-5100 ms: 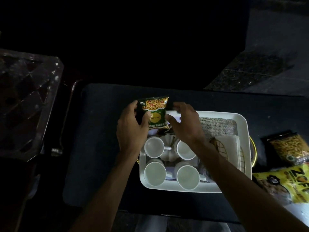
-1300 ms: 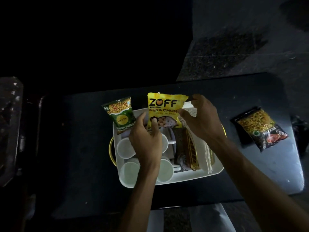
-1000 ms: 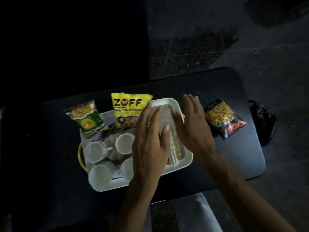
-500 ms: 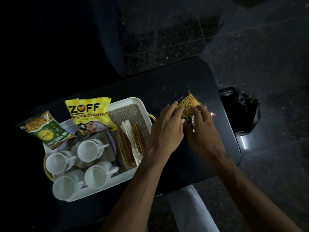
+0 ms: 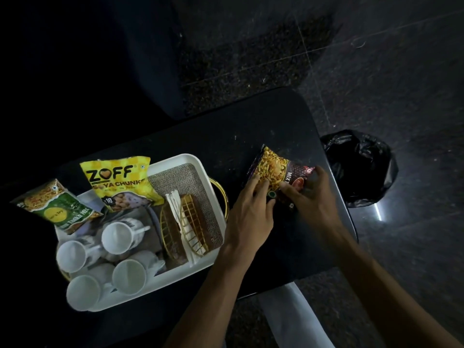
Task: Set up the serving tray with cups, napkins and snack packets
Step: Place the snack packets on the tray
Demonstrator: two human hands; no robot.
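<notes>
Head view, left hand [image 5: 247,218] and right hand [image 5: 312,197] pinching mix packet [image 5: 273,167] (black table [image 5: 226,144] beneath), white tray [image 5: 180,273] beside.

Dim room, black table [image 5: 226,144] w/ rounded corners

Crumpled black plastic bag [image 5: 359,169] sits on the floor just beside the table's right edge. Glossy dark floor tiles [image 5: 401,71] all around, lil light streak [image 5: 378,209] right by the bag.

The left hand [image 5: 247,217] and right hand [image 5: 313,197] are bare, as are both forearms to the lower edge.
</notes>
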